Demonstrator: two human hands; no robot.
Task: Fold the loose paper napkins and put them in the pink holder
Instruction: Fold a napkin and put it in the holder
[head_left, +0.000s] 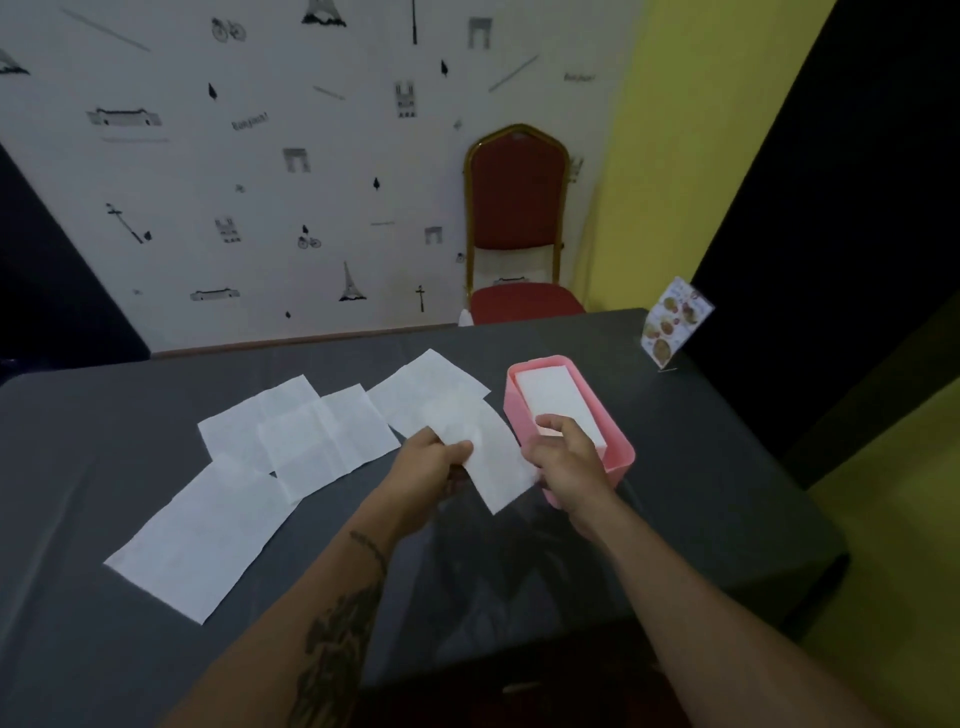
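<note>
Left hand (436, 460): closed in a pinch on the near-left edge of a napkin (485, 452), thumb on top. Right hand (563, 457): resting over the near end of the holder (621, 452), fingers curled down toward the folded stack (550, 392) inside; whether it also grips the napkin's right edge cannot be told.

The held napkin hangs between the two hands, raised off the table (701, 467), bowed and partly blurred. Judged light, limp and easily torn or creased; best taken at opposite edges or corners with fingertip pressure only, then pressed flat along the fold.

Left of the left hand, four loose sheets (322, 441) lie open and overlapping. Judged: several sheets remain to be folded.

Beyond the right hand stands a menu card (672, 322).
</note>
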